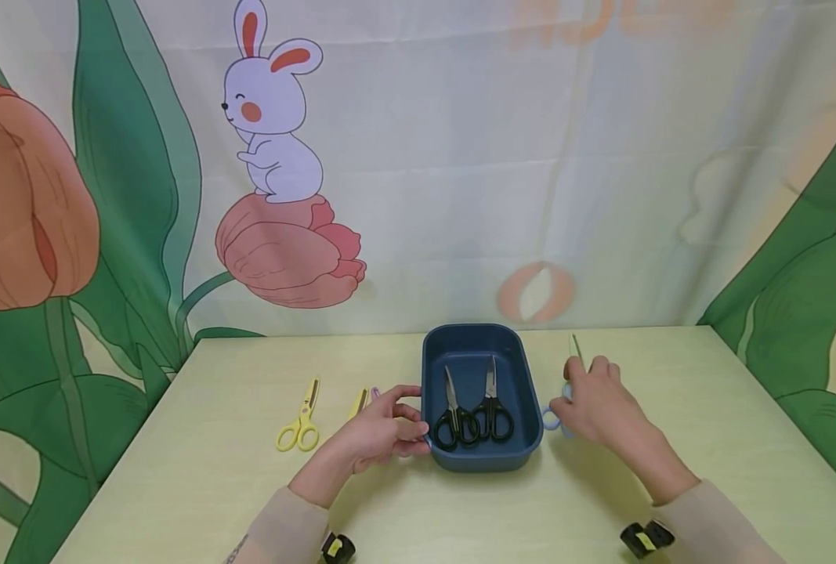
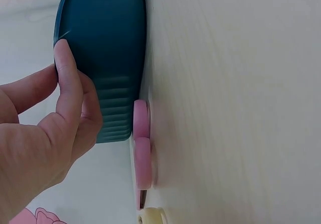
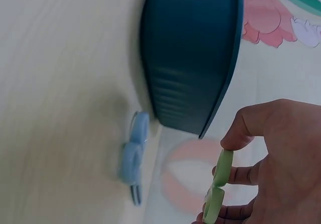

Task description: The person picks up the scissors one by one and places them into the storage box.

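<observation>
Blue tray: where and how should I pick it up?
Probably hold the blue tray by both long walls, near the rim, from left and right: the rim sits high, above the pink scissors and blue scissors lying beside the tray.

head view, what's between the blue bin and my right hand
A blue scissors handle shows between the blue bin and the right hand in the head view; the hand may hide part of it.

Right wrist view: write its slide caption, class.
Right hand holds pale green scissors; light blue scissors lie by a dark blue rectangular tub.
</observation>
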